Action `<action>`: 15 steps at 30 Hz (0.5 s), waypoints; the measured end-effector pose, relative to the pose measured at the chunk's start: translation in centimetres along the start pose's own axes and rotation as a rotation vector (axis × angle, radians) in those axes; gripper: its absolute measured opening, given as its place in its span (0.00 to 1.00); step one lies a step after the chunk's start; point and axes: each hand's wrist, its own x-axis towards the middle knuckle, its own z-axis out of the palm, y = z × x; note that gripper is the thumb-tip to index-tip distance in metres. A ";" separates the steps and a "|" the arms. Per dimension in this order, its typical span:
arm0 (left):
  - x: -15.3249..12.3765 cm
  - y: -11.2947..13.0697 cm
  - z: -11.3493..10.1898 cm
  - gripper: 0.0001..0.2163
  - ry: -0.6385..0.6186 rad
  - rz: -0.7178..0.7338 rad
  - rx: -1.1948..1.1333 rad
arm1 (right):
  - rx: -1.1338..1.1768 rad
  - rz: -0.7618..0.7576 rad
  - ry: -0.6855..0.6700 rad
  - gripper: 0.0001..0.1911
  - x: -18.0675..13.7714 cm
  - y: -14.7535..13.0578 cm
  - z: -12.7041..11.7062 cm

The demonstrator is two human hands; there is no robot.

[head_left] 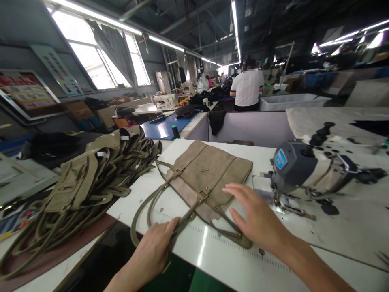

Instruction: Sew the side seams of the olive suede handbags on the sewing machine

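A tan suede bag panel (206,172) with two long olive handles (146,211) lies flat on the white sewing table (219,259). My left hand (154,247) rests at the table's front edge with its fingers curled on one handle strap. Over the bag's lower right corner is my right hand (255,217), fingers stretched out and flat, touching or just above the fabric. The grey sewing machine head (300,168) sits just right of the bag.
A stack of several similar tan bags (91,178) lies on the left table. A dark thread cone (175,132) stands on a blue table behind. A person in a white shirt (247,87) sits farther back. A cowhide sheet (349,227) covers the right side.
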 end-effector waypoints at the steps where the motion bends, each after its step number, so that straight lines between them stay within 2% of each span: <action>1: -0.2 -0.1 0.0 0.35 0.008 0.005 0.002 | -0.048 -0.046 -0.085 0.20 0.7 1.0 1.2; 4: -0.7 0.0 -0.9 0.27 0.115 0.029 0.014 | -0.120 -0.176 -0.252 0.22 1.8 3.4 4.6; 6: -0.9 0.1 -2.4 0.20 0.163 0.024 0.040 | -0.104 -0.214 -0.267 0.20 1.9 4.2 6.1; 8: -0.7 -0.2 -4.9 0.15 0.210 0.042 0.094 | -0.080 -0.242 -0.260 0.18 2.1 4.3 6.6; 11: 1.1 -2.3 -11.1 0.12 0.351 0.123 0.245 | -0.034 -0.221 -0.204 0.15 3.1 3.2 5.4; 13: 3.7 -4.3 -16.8 0.13 0.422 0.128 0.345 | -0.005 -0.150 -0.122 0.12 4.5 1.8 3.5; 14: 5.3 -5.2 -20.1 0.13 0.410 0.122 0.351 | 0.009 -0.102 -0.065 0.13 5.5 1.0 2.4; 15: 7.2 -5.8 -23.4 0.13 0.390 0.054 0.338 | 0.026 -0.062 -0.011 0.15 6.6 0.1 1.2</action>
